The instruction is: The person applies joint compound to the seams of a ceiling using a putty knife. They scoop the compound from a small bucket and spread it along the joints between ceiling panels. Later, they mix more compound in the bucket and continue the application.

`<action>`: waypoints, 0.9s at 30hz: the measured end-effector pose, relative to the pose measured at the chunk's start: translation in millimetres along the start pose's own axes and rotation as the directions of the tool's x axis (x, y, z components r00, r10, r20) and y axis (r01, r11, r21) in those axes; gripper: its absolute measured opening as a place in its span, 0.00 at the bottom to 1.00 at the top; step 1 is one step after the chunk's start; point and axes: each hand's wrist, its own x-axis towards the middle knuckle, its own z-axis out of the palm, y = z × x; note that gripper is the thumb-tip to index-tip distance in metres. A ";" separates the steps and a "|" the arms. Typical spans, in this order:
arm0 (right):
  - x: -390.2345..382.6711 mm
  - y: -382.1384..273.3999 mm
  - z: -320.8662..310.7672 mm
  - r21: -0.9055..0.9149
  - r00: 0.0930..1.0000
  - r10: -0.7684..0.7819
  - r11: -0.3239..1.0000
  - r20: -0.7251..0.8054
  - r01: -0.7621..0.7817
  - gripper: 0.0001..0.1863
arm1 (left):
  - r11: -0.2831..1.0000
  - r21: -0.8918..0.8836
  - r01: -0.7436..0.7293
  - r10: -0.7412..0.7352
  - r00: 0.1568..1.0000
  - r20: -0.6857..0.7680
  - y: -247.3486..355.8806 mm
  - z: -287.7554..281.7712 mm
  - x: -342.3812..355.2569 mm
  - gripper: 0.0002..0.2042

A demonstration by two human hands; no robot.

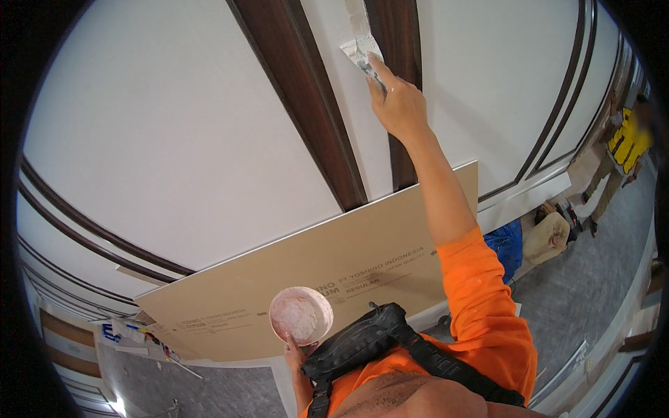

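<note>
With my right arm stretched up, my right hand (399, 104) grips a putty knife (363, 54), its blade coated in white compound. The blade lies against the white strip of wall (334, 70) between two dark brown wood trims, at the lower end of a greyish band (357, 19). Low in front of my chest, my left hand (296, 353) holds a round pinkish tub (301, 315) by its side. Pale, smeared compound shows inside the tub. Fingers of the left hand under and behind the tub are partly hidden.
A large tan plasterboard sheet (230, 306) leans on the wall in front of me. At far right stands a person in a yellow vest (627, 139). A blue bag (505, 247) and a beige sack (547, 237) lie nearby. Tools (132, 331) sit at lower left.
</note>
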 end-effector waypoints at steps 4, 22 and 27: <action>-5.3 -1.4 -20.2 0.022 0.998 -0.059 0.998 0.021 0.058 0.25 | 1.000 0.000 -0.007 0.007 1.000 0.006 -0.6 6.4 -2.9 0.38; 88.6 -74.5 -70.5 -0.032 0.985 -0.117 0.993 -0.130 0.114 0.22 | 0.999 -0.052 -0.015 0.009 0.994 -0.104 -14.5 -7.6 -6.3 0.38; 69.9 -54.1 -61.0 -0.142 0.996 -0.085 0.986 -0.007 0.084 0.24 | 1.000 0.007 -0.015 0.015 0.999 -0.040 -11.4 -3.3 -5.8 0.38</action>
